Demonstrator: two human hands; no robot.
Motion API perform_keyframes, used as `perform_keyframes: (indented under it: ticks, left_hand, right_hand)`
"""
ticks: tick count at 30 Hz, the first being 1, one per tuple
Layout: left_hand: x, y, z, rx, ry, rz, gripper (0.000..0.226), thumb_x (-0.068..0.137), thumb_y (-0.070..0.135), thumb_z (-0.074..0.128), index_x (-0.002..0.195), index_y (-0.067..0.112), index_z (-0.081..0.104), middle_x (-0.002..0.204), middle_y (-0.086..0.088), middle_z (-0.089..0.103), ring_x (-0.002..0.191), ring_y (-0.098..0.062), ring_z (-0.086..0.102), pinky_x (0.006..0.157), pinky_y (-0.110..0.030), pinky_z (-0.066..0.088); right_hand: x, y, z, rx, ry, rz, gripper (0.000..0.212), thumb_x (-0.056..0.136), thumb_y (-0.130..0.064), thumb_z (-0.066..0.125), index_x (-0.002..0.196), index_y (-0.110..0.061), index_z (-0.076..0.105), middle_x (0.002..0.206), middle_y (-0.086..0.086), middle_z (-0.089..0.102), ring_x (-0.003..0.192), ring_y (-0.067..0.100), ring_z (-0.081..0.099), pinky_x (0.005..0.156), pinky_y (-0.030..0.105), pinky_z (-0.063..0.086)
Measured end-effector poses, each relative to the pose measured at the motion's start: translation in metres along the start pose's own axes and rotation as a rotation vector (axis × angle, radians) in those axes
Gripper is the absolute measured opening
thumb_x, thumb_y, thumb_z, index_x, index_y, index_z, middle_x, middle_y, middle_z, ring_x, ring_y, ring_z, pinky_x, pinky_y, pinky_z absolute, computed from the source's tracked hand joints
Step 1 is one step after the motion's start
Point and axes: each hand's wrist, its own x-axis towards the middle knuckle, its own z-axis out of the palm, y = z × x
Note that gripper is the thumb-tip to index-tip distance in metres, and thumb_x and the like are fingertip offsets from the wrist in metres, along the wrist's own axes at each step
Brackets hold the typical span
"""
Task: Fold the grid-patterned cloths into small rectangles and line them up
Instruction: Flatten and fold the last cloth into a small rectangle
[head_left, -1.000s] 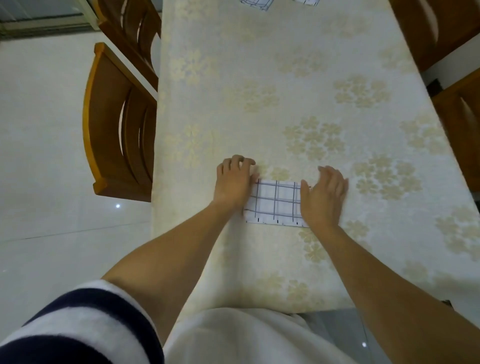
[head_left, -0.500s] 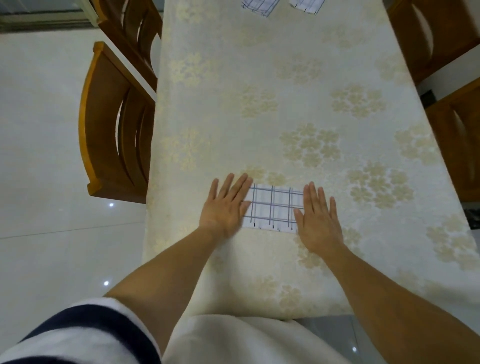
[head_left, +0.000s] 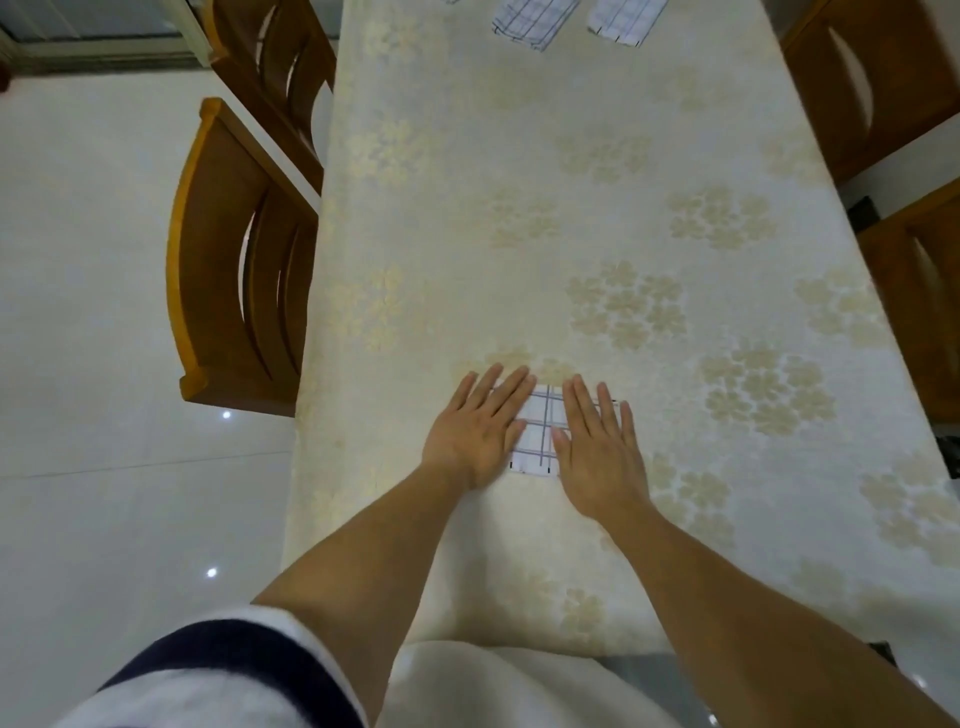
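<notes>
Cream floral-print table (head_left: 597, 171): bears the work. Left hand (head_left: 480, 431) and right hand (head_left: 597, 452): flat, fingers straight, pressing down on the white folded cloth with dark grid lines (head_left: 541, 431). Only a strip shows between them. Long axis judged hand to hand, ends hidden beneath. Recommend firm outward smoothing, edges kept flush.

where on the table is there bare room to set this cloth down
Widest bare stretch of table: between the pressed cloth and the two folded cloths at the far edge. Also bare: right of the right hand, a narrower strip left of the left hand. Crowded: the far edge, and around both hands.
</notes>
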Motion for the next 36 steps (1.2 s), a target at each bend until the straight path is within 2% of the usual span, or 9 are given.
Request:
perform_keyframes:
  ticks: [7, 10, 13, 18, 22, 25, 27, 31, 36]
  left_hand:
    - [-0.014, -0.024, -0.006, -0.011, -0.010, -0.075, 0.061, 0.103, 0.047, -0.001, 0.159, 0.025, -0.016, 0.164, 0.011, -0.022, 0.153, -0.019, -0.020, 0.124, -0.042, -0.010]
    - [0.001, -0.004, -0.013, -0.113, 0.033, -0.039, 0.059, 0.108, 0.033, 0.015, 0.159, 0.021, -0.014, 0.163, 0.007, -0.024, 0.152, -0.020, -0.022, 0.124, -0.038, -0.012]
    - [0.014, 0.020, -0.007, -0.200, 0.005, 0.010, 0.060, 0.109, 0.028, 0.022, 0.161, 0.019, -0.006, 0.165, 0.005, -0.015, 0.154, -0.017, -0.014, 0.126, -0.040, -0.001]
    - [-0.003, 0.006, 0.006, -0.078, -0.001, -0.067, 0.060, 0.106, 0.051, 0.001, 0.159, 0.027, -0.015, 0.165, 0.014, -0.020, 0.152, -0.012, -0.023, 0.125, -0.040, -0.010]
    - [-0.009, -0.005, 0.003, -0.071, -0.003, -0.129, 0.065, 0.104, 0.060, 0.003, 0.157, 0.029, -0.021, 0.161, 0.015, -0.029, 0.150, -0.013, -0.027, 0.124, -0.042, -0.014]
    - [-0.006, -0.013, -0.002, -0.227, 0.036, -0.131, 0.071, 0.104, 0.061, 0.024, 0.162, 0.025, 0.006, 0.168, 0.011, -0.004, 0.155, -0.015, -0.008, 0.125, -0.039, -0.007]
    - [0.003, -0.016, -0.010, -0.313, 0.117, -0.125, 0.065, 0.099, 0.056, 0.050, 0.152, 0.020, 0.039, 0.163, 0.003, 0.027, 0.152, -0.021, 0.019, 0.125, -0.040, 0.010]
    - [0.024, -0.015, -0.034, -0.399, 0.109, -0.108, 0.052, 0.079, 0.040, 0.081, 0.121, 0.016, 0.061, 0.145, -0.003, 0.047, 0.137, -0.023, 0.040, 0.114, -0.035, 0.029]
    - [0.010, -0.016, -0.045, -0.630, 0.013, -0.171, 0.041, 0.083, 0.026, 0.080, 0.120, 0.016, 0.066, 0.122, -0.005, 0.061, 0.113, -0.023, 0.056, 0.094, -0.031, 0.043]
  right_hand:
    - [-0.005, 0.027, -0.008, -0.009, -0.045, 0.083, 0.069, 0.099, -0.055, -0.004, 0.157, -0.018, -0.014, 0.164, -0.002, -0.020, 0.151, 0.023, -0.019, 0.124, 0.048, -0.002]
    - [0.009, -0.005, -0.017, 0.024, 0.039, 0.044, 0.060, 0.106, -0.041, 0.013, 0.157, -0.016, -0.005, 0.165, 0.000, -0.011, 0.153, 0.025, -0.008, 0.124, 0.047, 0.002]
    - [0.020, -0.035, -0.008, 0.066, -0.011, -0.011, 0.060, 0.107, -0.032, 0.020, 0.154, -0.016, -0.013, 0.162, -0.001, -0.021, 0.151, 0.023, -0.016, 0.124, 0.044, -0.003]
    - [0.010, -0.007, -0.006, 0.024, -0.062, -0.044, 0.065, 0.100, -0.056, -0.003, 0.155, -0.024, -0.017, 0.163, -0.009, -0.021, 0.151, 0.017, -0.019, 0.123, 0.044, -0.005]
    - [0.008, 0.017, -0.014, 0.040, -0.100, -0.024, 0.073, 0.098, -0.068, 0.003, 0.155, -0.029, -0.020, 0.161, -0.014, -0.027, 0.150, 0.014, -0.023, 0.124, 0.041, -0.006]
    - [0.014, 0.019, -0.025, 0.108, -0.018, -0.013, 0.079, 0.094, -0.069, 0.039, 0.156, -0.021, 0.026, 0.164, -0.001, 0.019, 0.151, 0.023, 0.018, 0.122, 0.039, 0.017]
    - [0.029, 0.017, -0.039, 0.169, 0.036, 0.019, 0.063, 0.084, -0.064, 0.063, 0.129, -0.020, 0.057, 0.136, 0.003, 0.050, 0.126, 0.026, 0.045, 0.107, 0.037, 0.036]
    - [0.056, 0.006, -0.076, 0.200, -0.230, 0.046, 0.033, 0.078, -0.051, 0.077, 0.092, -0.027, 0.061, 0.099, -0.003, 0.061, 0.100, 0.021, 0.054, 0.089, 0.037, 0.041]
    - [0.037, -0.004, -0.092, 0.510, -0.257, 0.054, 0.024, 0.078, -0.022, 0.083, 0.091, -0.025, 0.063, 0.088, -0.004, 0.062, 0.078, 0.015, 0.060, 0.063, 0.024, 0.043]
